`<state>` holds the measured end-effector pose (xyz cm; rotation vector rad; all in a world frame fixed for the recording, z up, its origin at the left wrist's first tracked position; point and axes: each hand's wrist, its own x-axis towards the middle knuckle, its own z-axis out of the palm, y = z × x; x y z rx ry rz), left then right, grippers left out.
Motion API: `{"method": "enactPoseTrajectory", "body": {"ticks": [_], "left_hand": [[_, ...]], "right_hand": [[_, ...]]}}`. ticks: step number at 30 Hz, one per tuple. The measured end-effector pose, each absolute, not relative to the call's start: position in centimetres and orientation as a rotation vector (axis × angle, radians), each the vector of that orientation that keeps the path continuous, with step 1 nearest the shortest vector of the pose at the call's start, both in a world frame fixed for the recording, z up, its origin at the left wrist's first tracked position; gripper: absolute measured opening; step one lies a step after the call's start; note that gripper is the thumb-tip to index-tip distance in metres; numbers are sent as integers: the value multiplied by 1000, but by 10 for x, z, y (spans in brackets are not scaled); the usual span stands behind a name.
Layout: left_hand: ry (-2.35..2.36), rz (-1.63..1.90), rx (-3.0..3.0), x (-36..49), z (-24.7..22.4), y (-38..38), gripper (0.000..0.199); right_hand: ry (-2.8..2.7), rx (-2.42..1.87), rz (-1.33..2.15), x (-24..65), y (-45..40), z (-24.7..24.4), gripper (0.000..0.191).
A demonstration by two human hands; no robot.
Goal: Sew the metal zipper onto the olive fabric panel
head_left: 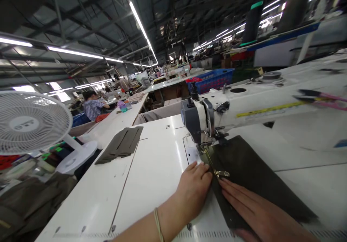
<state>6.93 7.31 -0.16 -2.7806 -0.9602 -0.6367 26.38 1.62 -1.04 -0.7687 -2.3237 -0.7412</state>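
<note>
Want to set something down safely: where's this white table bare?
Widest: the tabletop between the stacked grey pieces and the left hand. Another lies right of the dark fabric. Crowded: from the machine head down to the right hand, along the zipper.

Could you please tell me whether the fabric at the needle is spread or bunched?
Spread: the fabric lies smooth and flat under the right hand.

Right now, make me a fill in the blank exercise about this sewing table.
A thin band circles the wrist on the person's ____ side.
Near the left hand and right hand, a gold ____ pull shows against the dark cloth.
The tape measure on the sewing machine is ____.
The plastic basket beyond the machine is ____.

Missing words: left; zipper; yellow; blue.
</note>
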Motion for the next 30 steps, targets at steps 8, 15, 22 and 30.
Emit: {"method": "enactPoseTrajectory", "body": {"ticks": [8,15,22,30], "left_hand": [[-984,-608,-2761,71,-5,73,17],[-948,-621,-2756,72,-7,76,20],[-913,-688,-2767,73,-2,82,19],[-936,-737,-2773,75,2,100,14]], "right_hand": [[-2143,-746,-478,259,29,-25,45],[-2306,-667,-536,267,30,-14,42],[-2294,-707,-514,266,35,-12,41],[-2116,-773,-439,257,51,-23,47]]}}
